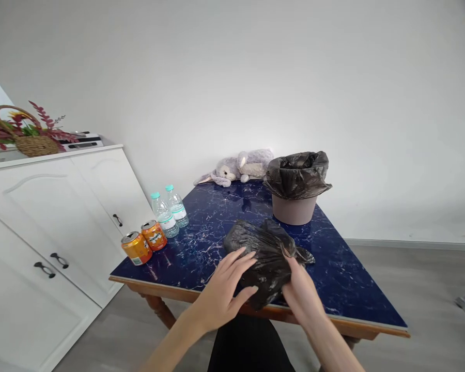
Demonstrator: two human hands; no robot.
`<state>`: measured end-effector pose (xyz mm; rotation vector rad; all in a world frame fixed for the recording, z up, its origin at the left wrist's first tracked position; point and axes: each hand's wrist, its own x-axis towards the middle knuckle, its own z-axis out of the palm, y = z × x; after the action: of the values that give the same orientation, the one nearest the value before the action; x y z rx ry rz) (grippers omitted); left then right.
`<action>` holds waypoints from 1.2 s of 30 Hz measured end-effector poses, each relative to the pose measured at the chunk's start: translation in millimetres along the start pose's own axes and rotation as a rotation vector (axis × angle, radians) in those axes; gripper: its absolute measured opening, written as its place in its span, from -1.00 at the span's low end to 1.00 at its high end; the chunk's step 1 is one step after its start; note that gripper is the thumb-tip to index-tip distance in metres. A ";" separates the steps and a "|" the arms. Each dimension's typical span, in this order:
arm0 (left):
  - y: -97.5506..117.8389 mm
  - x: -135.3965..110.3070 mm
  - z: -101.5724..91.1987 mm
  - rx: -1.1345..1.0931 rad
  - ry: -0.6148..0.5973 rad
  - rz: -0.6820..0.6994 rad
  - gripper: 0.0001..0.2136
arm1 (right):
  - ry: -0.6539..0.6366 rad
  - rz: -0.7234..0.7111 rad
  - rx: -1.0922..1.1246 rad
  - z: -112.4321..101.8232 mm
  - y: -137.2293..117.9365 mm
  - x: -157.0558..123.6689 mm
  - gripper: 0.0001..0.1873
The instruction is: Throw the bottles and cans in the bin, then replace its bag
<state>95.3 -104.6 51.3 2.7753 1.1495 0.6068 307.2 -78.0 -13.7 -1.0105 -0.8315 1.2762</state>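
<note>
A crumpled black plastic garbage bag (261, 253) lies at the front edge of the blue marble-patterned table (205, 227). My right hand (300, 284) grips the bag's gathered right side, thumb on top and the other fingers partly hidden by the plastic. With fingers spread, my left hand (227, 289) rests against the bag's left side without closing on it. Behind the bag stands a beige trash bin (293, 209), upright and lined with another black bag (298, 178) folded over its rim.
Two orange soda cans (137, 249) and two clear water bottles (165, 217) with teal caps stand along the table's left edge. A plush rabbit (236, 166) lies at the back against the wall. Left of the table is a white cabinet (62, 206) bearing a flower basket (34, 144).
</note>
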 end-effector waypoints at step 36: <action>-13.0 -2.6 18.8 0.021 0.229 0.192 -0.66 | 0.141 -0.369 -0.665 -61.6 32.6 -45.5 -0.49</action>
<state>92.2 -95.6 30.3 2.9159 0.9318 0.9582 346.5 -131.2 -64.1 -1.3660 -1.3020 0.6048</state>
